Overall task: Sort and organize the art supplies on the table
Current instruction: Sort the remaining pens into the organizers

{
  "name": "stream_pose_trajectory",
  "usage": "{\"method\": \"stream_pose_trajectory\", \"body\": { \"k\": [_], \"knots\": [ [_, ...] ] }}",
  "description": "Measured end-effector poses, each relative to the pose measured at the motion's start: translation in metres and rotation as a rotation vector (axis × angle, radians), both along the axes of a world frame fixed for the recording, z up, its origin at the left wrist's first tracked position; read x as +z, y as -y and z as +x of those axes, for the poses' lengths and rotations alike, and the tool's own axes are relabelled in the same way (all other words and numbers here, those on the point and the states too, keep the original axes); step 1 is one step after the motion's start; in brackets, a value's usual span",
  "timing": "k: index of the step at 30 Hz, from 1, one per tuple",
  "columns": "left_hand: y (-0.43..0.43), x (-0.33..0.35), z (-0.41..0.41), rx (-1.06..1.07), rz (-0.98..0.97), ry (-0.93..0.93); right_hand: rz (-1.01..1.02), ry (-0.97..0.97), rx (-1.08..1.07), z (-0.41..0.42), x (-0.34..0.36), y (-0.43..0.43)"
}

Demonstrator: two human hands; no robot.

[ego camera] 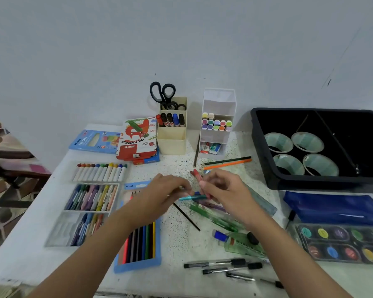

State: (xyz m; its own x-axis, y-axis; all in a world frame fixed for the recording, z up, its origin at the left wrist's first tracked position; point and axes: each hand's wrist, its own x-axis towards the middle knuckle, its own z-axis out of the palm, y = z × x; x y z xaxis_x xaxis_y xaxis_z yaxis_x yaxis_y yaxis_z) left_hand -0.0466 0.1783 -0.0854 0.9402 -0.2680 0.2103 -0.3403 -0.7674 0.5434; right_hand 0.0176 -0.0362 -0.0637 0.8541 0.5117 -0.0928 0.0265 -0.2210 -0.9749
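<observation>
My left hand [162,194] and my right hand [222,190] meet over the middle of the table. My right hand grips a red pen [197,175] that points up and away. Between the two hands lie a teal pen [192,198] and a blue one; my left fingertips pinch their near ends, blurred. Under my left forearm sits a blue box of coloured pencils [138,244]. Green and purple pens [211,214] and a clear ruler [265,205] lie below my right hand.
Trays of oil pastels [91,197] and crayons [99,172] lie left. A cream holder [172,136] with markers and scissors and a white marker organizer [216,125] stand at the back. At right are a black bin [319,181], a blue pouch [336,208], a watercolour palette [336,244], and black pens [224,267].
</observation>
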Motion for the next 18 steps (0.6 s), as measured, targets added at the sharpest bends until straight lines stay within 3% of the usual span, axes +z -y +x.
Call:
{"method": "stream_pose_trajectory", "body": {
  "k": [7,14,18],
  "knots": [
    [-0.042,0.041,-0.046,0.433,-0.67,0.012,0.247,-0.105,-0.068,-0.015,0.033,-0.048],
    [-0.098,0.036,-0.1,0.683,-0.962,-0.043,0.203,-0.144,-0.008,-0.054,0.02,-0.119],
    [-0.13,0.017,-0.126,0.804,-1.341,-0.072,0.167,-0.148,0.023,-0.083,0.005,-0.161]
  ]
}}
